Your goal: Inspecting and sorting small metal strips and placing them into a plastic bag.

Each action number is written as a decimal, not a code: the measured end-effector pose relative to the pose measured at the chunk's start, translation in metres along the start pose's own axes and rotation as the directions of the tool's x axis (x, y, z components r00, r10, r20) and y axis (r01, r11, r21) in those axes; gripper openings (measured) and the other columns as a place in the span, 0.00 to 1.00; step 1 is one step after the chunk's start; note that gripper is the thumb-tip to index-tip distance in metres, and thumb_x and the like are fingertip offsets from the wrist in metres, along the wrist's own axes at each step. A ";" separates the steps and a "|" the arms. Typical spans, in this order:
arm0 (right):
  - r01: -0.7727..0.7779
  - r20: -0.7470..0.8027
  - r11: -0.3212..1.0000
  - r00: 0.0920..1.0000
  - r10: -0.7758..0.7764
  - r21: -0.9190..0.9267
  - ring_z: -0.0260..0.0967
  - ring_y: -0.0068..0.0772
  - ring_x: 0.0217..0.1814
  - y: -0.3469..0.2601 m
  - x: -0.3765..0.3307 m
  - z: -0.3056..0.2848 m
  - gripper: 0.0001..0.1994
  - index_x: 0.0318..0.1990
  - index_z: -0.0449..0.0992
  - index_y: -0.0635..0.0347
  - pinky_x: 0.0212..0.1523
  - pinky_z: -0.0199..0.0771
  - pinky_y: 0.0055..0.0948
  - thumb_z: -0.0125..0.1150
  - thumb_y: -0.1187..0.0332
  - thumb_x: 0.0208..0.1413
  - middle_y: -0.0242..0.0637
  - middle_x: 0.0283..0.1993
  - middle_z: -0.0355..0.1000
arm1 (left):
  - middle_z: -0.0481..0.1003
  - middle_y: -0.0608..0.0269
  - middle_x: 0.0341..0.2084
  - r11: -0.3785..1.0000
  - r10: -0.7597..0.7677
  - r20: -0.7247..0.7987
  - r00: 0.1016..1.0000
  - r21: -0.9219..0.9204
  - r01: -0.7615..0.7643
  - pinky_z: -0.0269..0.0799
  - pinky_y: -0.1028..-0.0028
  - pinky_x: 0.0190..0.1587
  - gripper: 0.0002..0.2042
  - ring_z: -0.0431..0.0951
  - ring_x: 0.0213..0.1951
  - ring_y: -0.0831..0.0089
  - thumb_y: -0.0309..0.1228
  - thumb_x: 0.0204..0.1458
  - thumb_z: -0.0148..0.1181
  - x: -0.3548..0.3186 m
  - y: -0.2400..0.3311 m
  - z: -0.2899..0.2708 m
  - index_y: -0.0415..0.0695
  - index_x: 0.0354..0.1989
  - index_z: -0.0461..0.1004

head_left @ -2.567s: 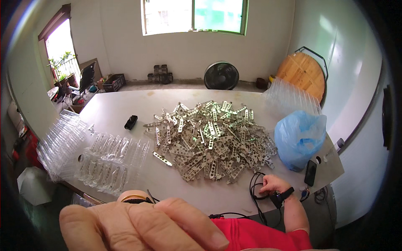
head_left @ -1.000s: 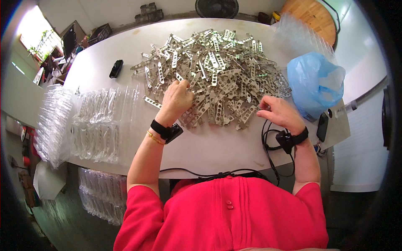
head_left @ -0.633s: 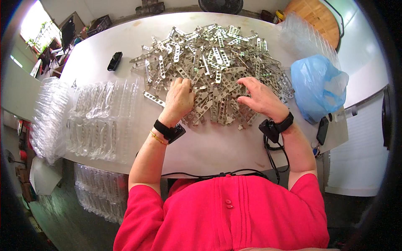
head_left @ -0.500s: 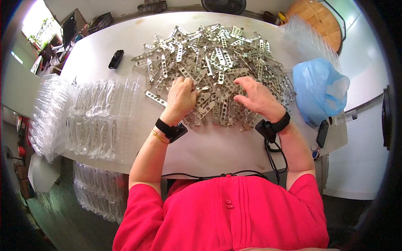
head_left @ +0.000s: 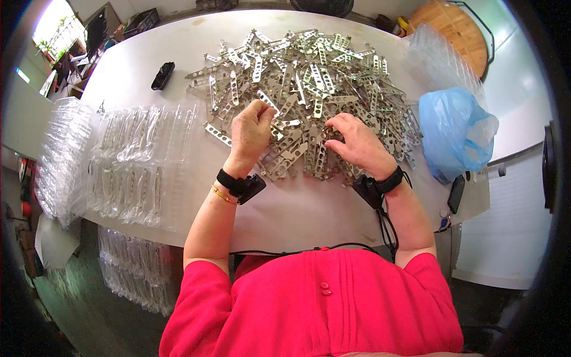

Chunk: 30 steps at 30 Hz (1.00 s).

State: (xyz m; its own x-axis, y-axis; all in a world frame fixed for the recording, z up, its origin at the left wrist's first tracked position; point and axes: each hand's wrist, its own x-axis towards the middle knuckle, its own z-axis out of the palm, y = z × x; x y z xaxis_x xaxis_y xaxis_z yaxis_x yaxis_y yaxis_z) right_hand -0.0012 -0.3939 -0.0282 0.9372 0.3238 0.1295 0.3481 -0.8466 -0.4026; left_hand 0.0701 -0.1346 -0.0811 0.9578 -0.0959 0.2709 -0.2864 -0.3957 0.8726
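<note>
At the lower middle of the frame a red-sleeved person leans over the white surface. The left hand is clenched at the near edge of the heap of perforated silver metal strips in the centre; whether it holds a strip cannot be told. The right hand pinches one strip. Clear plastic blister trays lie left; a blue plastic bag sits right.

Blue plastic bag, clear blister trays, black case.

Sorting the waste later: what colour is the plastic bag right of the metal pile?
Light blue, translucent plastic bag, seen clearly in the head view.
</note>
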 end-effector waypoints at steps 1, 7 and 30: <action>-0.006 0.006 1.000 1.000 0.005 0.006 0.70 0.54 0.56 -0.002 0.000 -0.001 0.20 0.52 0.74 0.63 0.56 0.71 0.43 0.67 0.63 0.55 0.49 0.51 0.73 | 0.80 0.65 0.27 0.996 -0.041 -0.011 0.999 -0.079 0.040 0.75 0.75 0.31 0.06 0.78 0.28 0.79 0.29 0.61 0.61 0.001 0.003 -0.002 0.38 0.36 0.79; -0.013 -0.106 0.990 0.994 0.028 0.143 0.73 0.54 0.55 -0.021 0.005 -0.004 0.20 0.54 0.74 0.64 0.55 0.73 0.42 0.66 0.62 0.57 0.52 0.54 0.74 | 0.82 0.61 0.35 0.861 -0.079 0.090 0.993 -0.495 0.113 0.81 0.78 0.32 0.06 0.81 0.37 0.78 0.28 0.67 0.56 -0.006 0.030 -0.012 0.39 0.42 0.76; -0.271 0.166 0.490 0.955 0.247 0.828 0.69 0.15 0.31 -0.050 -0.004 0.013 0.10 0.47 0.75 0.63 0.33 0.72 0.20 0.55 0.65 0.69 0.27 0.34 0.73 | 0.77 0.46 0.48 0.368 -0.096 0.409 0.908 -0.833 0.414 0.86 0.65 0.44 0.06 0.83 0.47 0.60 0.27 0.67 0.52 -0.023 0.030 0.001 0.42 0.47 0.64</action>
State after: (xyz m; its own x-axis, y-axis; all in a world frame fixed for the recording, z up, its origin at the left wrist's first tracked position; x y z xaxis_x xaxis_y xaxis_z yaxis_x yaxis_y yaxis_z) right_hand -0.0224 -0.3473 -0.0209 0.9772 0.1706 -0.1264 -0.1005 -0.1527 -0.9831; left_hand 0.0396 -0.1451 -0.0616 0.9065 -0.4223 -0.0042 0.2717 0.5754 0.7714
